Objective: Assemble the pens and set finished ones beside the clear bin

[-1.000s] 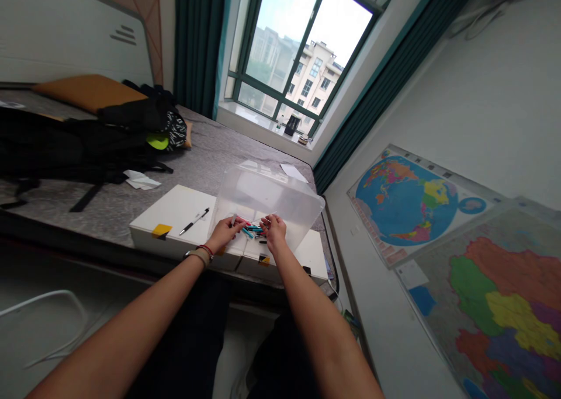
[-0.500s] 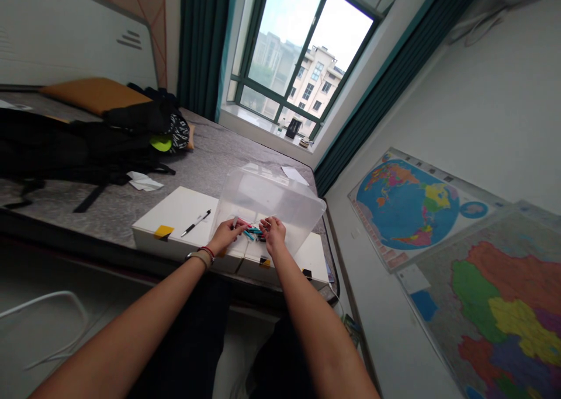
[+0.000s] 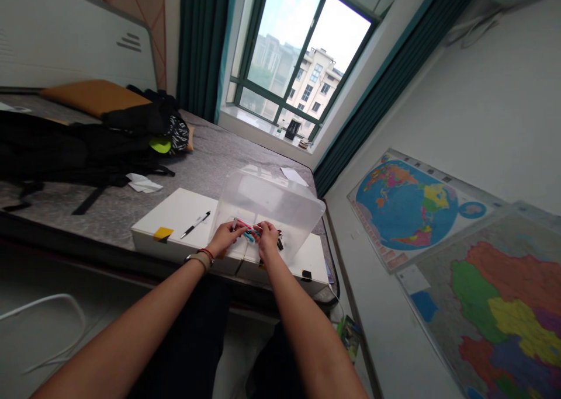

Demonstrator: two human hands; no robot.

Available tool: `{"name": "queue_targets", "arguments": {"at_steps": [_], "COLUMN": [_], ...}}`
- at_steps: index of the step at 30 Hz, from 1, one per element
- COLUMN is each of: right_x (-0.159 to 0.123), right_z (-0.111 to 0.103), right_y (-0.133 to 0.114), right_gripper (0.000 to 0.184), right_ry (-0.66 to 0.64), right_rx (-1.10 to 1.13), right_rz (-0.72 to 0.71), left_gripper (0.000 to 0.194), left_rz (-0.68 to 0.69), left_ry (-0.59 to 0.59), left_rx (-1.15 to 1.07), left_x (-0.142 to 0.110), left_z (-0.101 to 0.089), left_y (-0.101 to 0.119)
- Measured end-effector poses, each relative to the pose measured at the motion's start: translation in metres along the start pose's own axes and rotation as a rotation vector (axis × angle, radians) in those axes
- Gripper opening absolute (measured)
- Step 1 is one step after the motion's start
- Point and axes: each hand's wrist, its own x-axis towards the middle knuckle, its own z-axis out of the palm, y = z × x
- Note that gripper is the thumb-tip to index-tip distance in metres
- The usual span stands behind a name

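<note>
A clear plastic bin (image 3: 272,195) lies tipped across white boxes, its open side towards me. Inside its mouth my left hand (image 3: 225,237) is closed, pinching a slim greyish pen (image 3: 235,223). My right hand (image 3: 267,241) is close beside it, fingers closed on a thin pen whose details are too small to make out. Between the hands show a pinkish-red pen (image 3: 245,225) and several teal pens (image 3: 249,236), partly covered by fingers. Dark pens (image 3: 280,240) lie just right of my right hand.
A black-and-white pen (image 3: 195,225) rests on the left white box (image 3: 175,209), which has a yellow tab (image 3: 163,233). Black bags (image 3: 87,148), crumpled tissue (image 3: 144,183) and a sheet of paper (image 3: 293,176) lie on the grey bed. Maps (image 3: 407,200) hang on the right wall.
My right hand has moved slightly left and down, nearer my left hand, uncovering the dark pens on its right. My left hand stays almost in place.
</note>
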Motion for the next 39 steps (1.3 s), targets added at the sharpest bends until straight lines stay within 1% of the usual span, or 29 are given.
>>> {"name": "queue_targets", "arguments": {"at_steps": [6,15,21,25,28,31,36,39], "right_x": [-0.001,0.003,0.001,-0.001,-0.003,-0.006,-0.013,-0.015], "right_z": [0.001,0.0,0.002,0.004,0.004,0.002,-0.002,-0.005], "right_y": [0.002,0.002,-0.004,-0.01,-0.012,-0.01,0.002,0.009], "right_gripper": [0.016,0.019,0.019,0.018,0.019,0.021,0.025,0.026], "right_ry": [-0.004,-0.023,0.001,-0.012,-0.045,-0.114,-0.225,-0.247], "right_rx": [-0.002,-0.057,-0.107,-0.118,-0.127,-0.204,-0.349,-0.377], "right_rz": [-0.004,-0.033,-0.03,-0.03,-0.029,-0.048,-0.059,-0.115], "left_gripper": [0.049,0.052,0.054,0.052,0.052,0.052,0.053,0.056], "left_rz": [-0.035,-0.047,-0.05,-0.046,-0.057,-0.058,-0.04,-0.032], "left_ry": [-0.028,-0.034,-0.037,-0.012,0.009,0.013,-0.006,-0.017], "left_rx": [0.014,0.019,0.026,0.033,0.017,0.005,0.058,0.128], "left_x": [0.0,-0.002,-0.002,0.0,0.001,0.001,-0.001,-0.003], "left_z": [-0.001,-0.001,-0.001,-0.001,0.0,0.0,0.001,0.002], "left_y": [0.001,0.002,0.005,0.002,-0.001,-0.002,0.002,0.005]}}
